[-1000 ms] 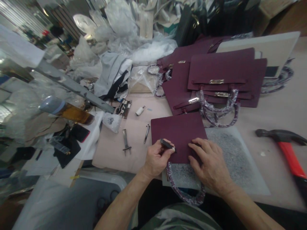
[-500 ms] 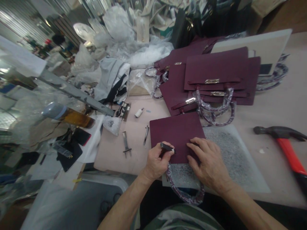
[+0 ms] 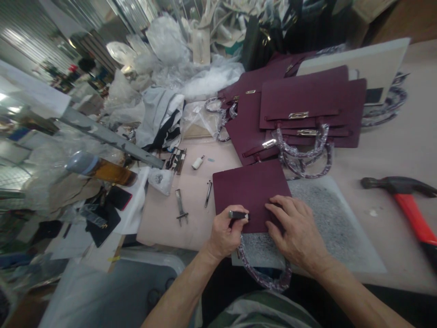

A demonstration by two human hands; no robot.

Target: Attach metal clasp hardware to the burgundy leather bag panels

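Note:
A burgundy leather bag panel (image 3: 249, 187) lies flat in front of me, with a plastic-wrapped handle (image 3: 259, 273) at its near edge. My left hand (image 3: 223, 232) pinches a short black pen-like tool (image 3: 237, 214); its pale tip meets the leather near the panel's lower edge, and its exact kind is unclear. Resting on the panel's right side is my right hand (image 3: 295, 225), palm down with fingers spread. Under the panel sits a grey speckled slab (image 3: 327, 223).
A red-handled hammer (image 3: 409, 209) lies to the right. Several burgundy bags (image 3: 303, 98) are stacked behind the panel. Left of it are a metal tool (image 3: 180, 209), a slim pen-shaped tool (image 3: 208, 193) and a small white bottle (image 3: 197, 162). A grey bin (image 3: 136, 278) stands lower left.
The black tool in my left hand has tipped over to lie closer to level. My right hand stays in place on the panel, and the view has shifted slightly.

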